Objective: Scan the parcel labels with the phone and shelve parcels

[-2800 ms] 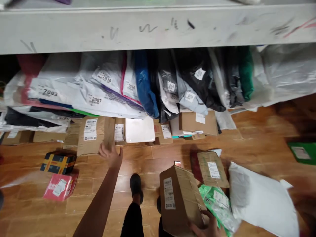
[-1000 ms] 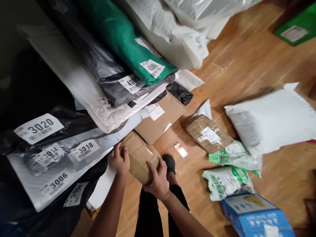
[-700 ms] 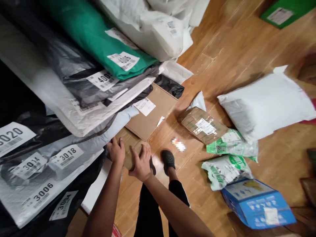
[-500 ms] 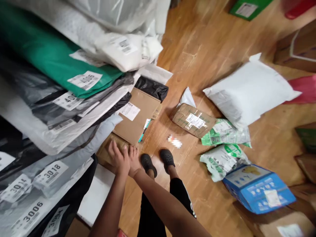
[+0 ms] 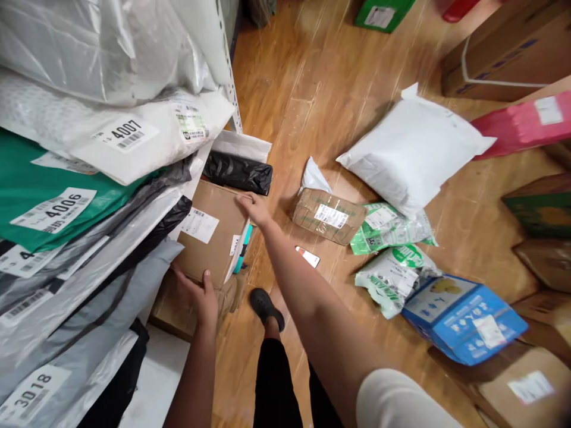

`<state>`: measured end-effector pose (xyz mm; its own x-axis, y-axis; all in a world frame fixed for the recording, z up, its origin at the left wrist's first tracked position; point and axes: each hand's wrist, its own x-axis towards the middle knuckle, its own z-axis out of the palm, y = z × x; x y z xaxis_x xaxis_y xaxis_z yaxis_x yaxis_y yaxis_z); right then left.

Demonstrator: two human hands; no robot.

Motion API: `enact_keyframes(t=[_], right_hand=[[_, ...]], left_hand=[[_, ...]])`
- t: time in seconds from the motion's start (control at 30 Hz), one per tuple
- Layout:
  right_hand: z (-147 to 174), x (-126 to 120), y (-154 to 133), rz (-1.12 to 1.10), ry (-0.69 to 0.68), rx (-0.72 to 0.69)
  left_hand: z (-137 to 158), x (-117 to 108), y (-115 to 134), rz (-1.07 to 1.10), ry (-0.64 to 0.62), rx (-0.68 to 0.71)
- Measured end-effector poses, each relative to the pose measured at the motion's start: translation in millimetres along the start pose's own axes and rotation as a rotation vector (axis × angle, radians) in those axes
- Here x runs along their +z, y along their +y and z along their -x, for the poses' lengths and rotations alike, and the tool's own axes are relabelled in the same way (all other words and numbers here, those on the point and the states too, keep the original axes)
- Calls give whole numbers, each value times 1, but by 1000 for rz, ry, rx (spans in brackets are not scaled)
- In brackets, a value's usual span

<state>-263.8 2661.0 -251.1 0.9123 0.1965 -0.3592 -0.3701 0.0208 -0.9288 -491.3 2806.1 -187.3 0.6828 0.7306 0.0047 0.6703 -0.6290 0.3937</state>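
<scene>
From my end, the flat cardboard box [image 5: 227,208] lies low, partly under the shelved bags [image 5: 111,315], which hide its left end. My left hand [image 5: 199,297] is spread wide, thumb apart, at its near edge; my right hand [image 5: 254,209] touches the far right corner, and I cannot tell whether those fingers grip. Bare floor [image 5: 285,145] gives me room rightward, up to the taped carton [image 5: 329,217]; the black parcel [image 5: 241,172] crowds the far edge. A turquoise-edged item [image 5: 242,249] juts out below, mostly covered. My left fingertips are hard to make out.
</scene>
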Motion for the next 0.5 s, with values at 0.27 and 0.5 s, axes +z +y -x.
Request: enact_keyframes(t=[0.27,0.5], right_hand=[[17,21,2,-25,-27,60],[66,-93,41,-115,466,370]], left_hand=[[18,-12,-10,4,-34,-35],[50,13,59,-154,348,424]])
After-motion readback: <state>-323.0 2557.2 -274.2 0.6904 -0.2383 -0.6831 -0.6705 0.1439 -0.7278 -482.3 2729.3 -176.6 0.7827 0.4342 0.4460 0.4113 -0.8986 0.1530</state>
